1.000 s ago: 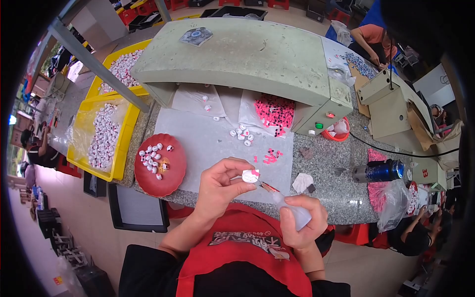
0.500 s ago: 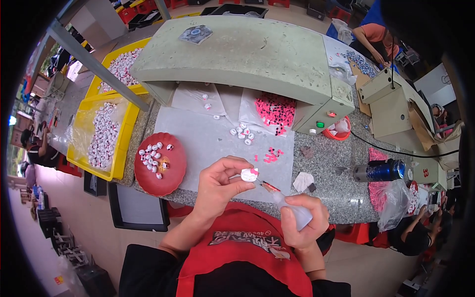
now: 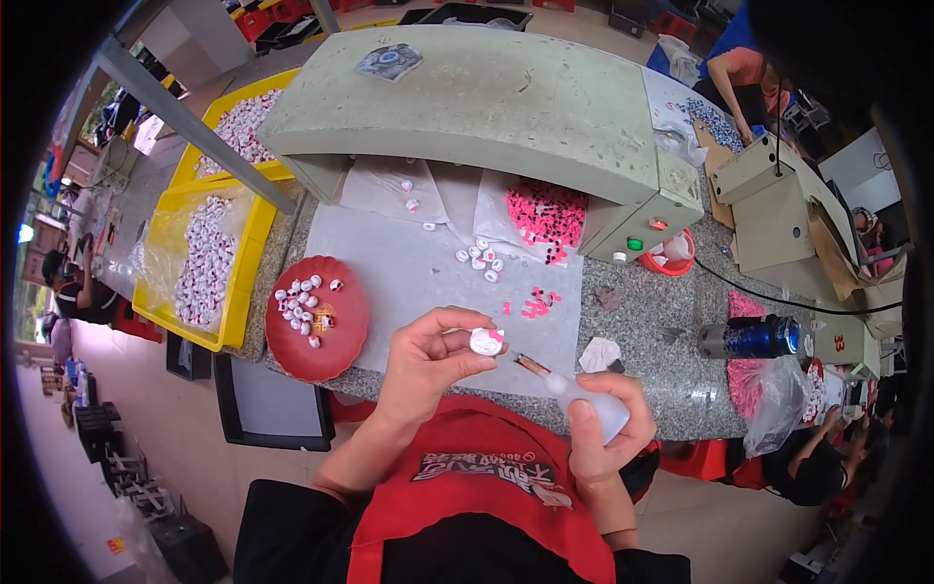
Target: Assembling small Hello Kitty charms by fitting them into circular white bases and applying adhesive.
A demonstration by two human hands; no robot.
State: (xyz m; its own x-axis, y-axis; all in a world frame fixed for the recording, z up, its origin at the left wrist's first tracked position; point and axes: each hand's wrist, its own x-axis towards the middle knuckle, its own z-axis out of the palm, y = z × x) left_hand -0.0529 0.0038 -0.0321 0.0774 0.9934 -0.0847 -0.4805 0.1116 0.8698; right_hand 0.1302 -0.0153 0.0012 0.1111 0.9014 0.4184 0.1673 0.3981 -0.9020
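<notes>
Between the thumb and fingers of my left hand (image 3: 425, 365) is a small white figurine head (image 3: 485, 341) with a pink bow at its upper right. My right hand (image 3: 608, 428) is wrapped round a translucent squeeze bottle (image 3: 595, 404). The bottle's thin dark tip points toward the head, with a small gap between them. Beyond my hands, loose pink pieces (image 3: 540, 303) and several white heads (image 3: 480, 260) lie on a white sheet (image 3: 409, 263). To the left, a red scalloped plate (image 3: 341, 363) holds more white heads.
A pale green metal hood (image 3: 467, 97) spans the bench, with a pink pile (image 3: 545, 214) under it. Yellow trays (image 3: 243, 292) of white pieces stand left. A blue bottle (image 3: 754, 337) and a red cup (image 3: 689, 255) are at right. Another person (image 3: 749, 88) works at the far right.
My right hand has drawn the bottle slightly right and down, so its tip has come away from the head. My left hand still holds the head in nearly the same place.
</notes>
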